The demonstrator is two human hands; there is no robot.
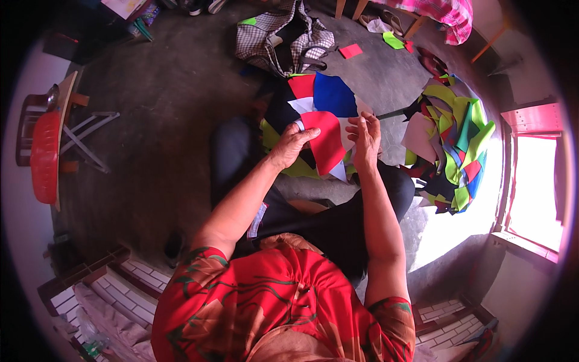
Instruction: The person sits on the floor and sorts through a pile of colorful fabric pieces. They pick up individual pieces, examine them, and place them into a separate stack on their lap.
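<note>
My left hand (292, 146) pinches the edge of a red cloth-like piece (326, 143) with a rounded side, thumb on top. To its right my right hand (365, 137) is raised with its fingers apart and slightly curled, holding nothing that I can see. Below and beyond the red piece lie several more flat pieces over my crossed legs and the floor. Among them are a large blue piece (335, 95), another red one (301, 86) and a white one (303, 106). Black and yellow-green pieces show partly under these.
A heap of multicoloured scraps (451, 99) lies on the floor at right, near a bright window opening (534, 190). A checked cloth bag (265, 45) and a small red scrap (350, 51) lie ahead. At left, a red basin (46, 157) stands on a folding-legged table.
</note>
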